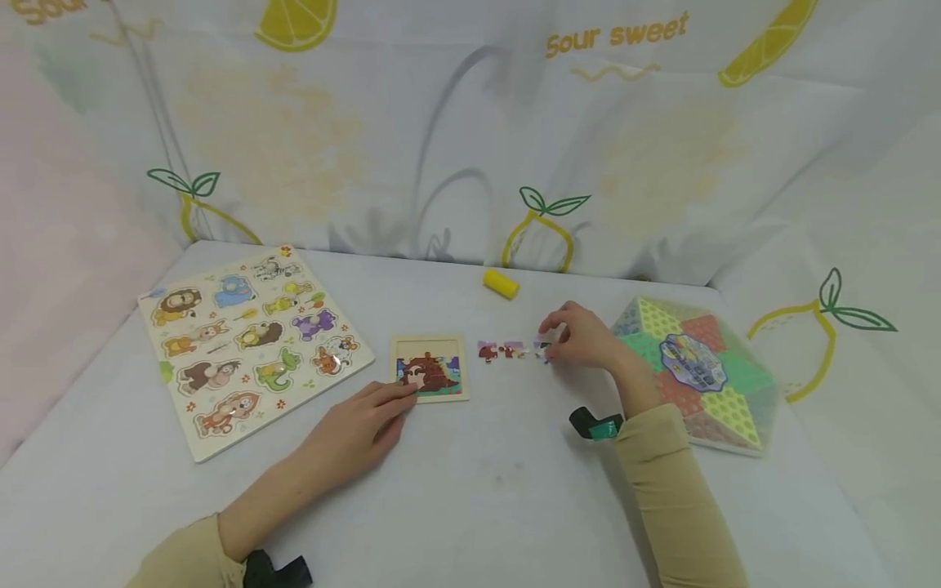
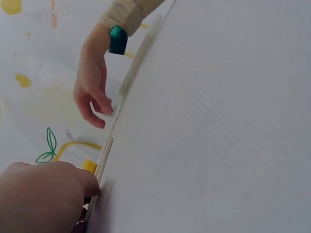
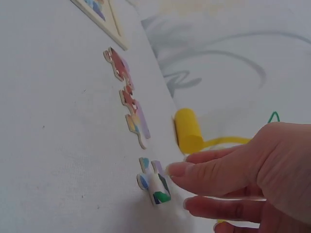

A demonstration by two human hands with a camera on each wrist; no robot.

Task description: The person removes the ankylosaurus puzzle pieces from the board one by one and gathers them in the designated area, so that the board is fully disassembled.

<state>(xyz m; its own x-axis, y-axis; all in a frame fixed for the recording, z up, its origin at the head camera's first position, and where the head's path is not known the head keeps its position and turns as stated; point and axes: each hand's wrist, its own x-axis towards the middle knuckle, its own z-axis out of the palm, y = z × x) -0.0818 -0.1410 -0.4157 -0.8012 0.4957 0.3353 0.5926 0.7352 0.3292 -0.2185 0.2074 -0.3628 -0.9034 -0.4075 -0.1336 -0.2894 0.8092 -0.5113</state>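
Observation:
A small wooden jigsaw tray (image 1: 466, 384) holds a partly filled picture, with bare wood along its top. My left hand (image 1: 363, 420) rests its fingertips on the tray's lower left; in the left wrist view that hand (image 2: 46, 196) hides most of it. Right of the tray, jigsaw pieces lie in a row: a red-brown one (image 3: 118, 68), a red and purple one (image 3: 133, 114), and a white one with green and blue (image 3: 154, 182). My right hand (image 1: 584, 336) hovers at the white piece, thumb (image 3: 181, 169) by its edge and fingers apart.
A large animal peg puzzle board (image 1: 250, 343) lies at the left. A yellow cylinder (image 1: 501, 284) sits behind the jigsaw pieces. On the right, behind my right forearm, is a clear case of patterned coloured triangles (image 1: 735, 400). A printed cloth (image 1: 412, 122) hangs along the back.

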